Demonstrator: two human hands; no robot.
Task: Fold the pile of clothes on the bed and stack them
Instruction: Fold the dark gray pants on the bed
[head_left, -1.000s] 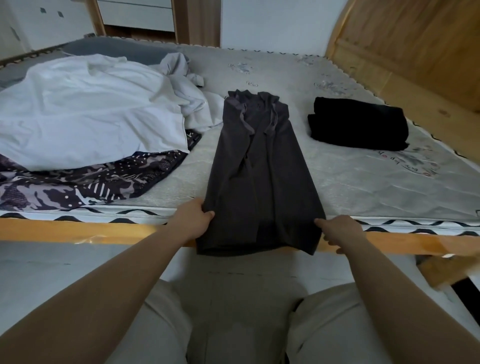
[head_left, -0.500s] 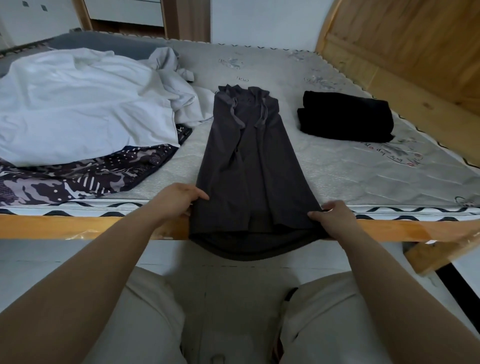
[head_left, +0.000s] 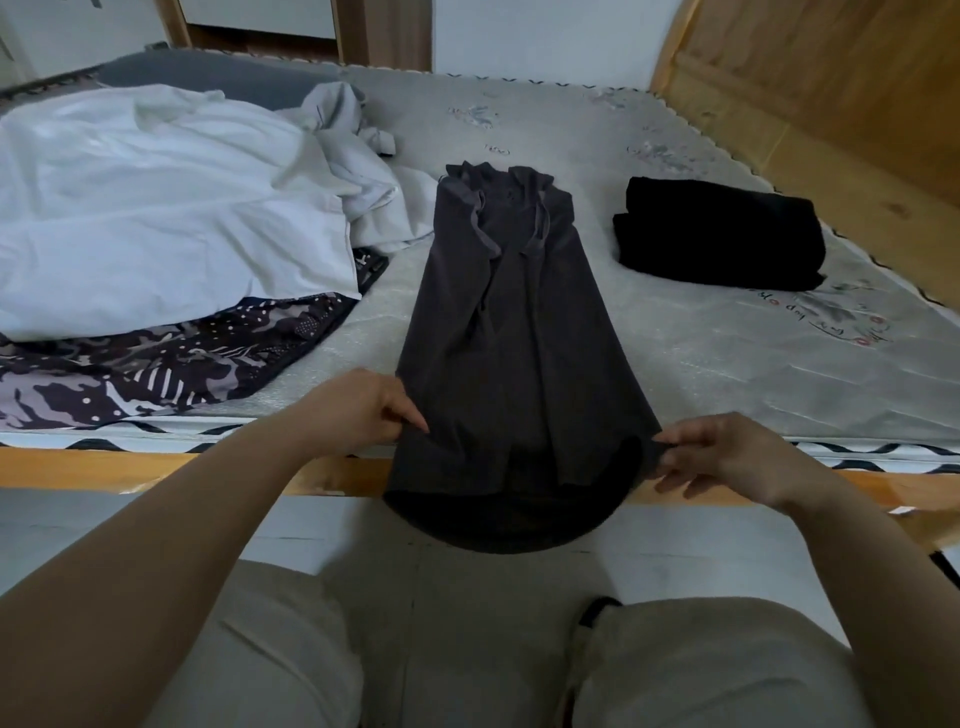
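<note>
A dark grey garment (head_left: 514, 332) lies lengthwise on the mattress (head_left: 727, 353), folded into a narrow strip, its near end hanging over the bed's edge. My left hand (head_left: 363, 410) pinches the strip's near left corner. My right hand (head_left: 727, 452) pinches the near right corner and holds it a little off the mattress. A folded black garment (head_left: 722, 234) sits to the right on the mattress. At the left lies the unfolded pile: a white garment (head_left: 166, 208) over a dark patterned one (head_left: 171, 364).
The wooden bed frame (head_left: 130, 467) runs along the near edge of the mattress. A wooden headboard (head_left: 831, 104) rises at the far right. My knees in light trousers (head_left: 701, 665) are below the frame, over a pale floor.
Both hands have lifted the garment's near corners, so its bottom hem now sags in a curve below the bed's edge. The camera has moved closer.
</note>
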